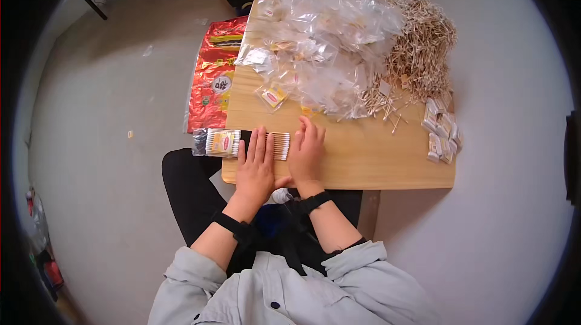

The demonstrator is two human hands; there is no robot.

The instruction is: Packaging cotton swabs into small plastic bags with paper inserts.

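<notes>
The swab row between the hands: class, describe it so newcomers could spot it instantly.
Find the table; near its front edge are the left hand and right hand. Between them shows the swab row. Its sticks lie parallel, unlike the tangled heap, and look unlabelled, unlike the labelled pack further left.

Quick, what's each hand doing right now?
Left hand: open, laid flat over cotton swabs.
Right hand: partly curled beside them; whether it holds anything can't be told.
</notes>
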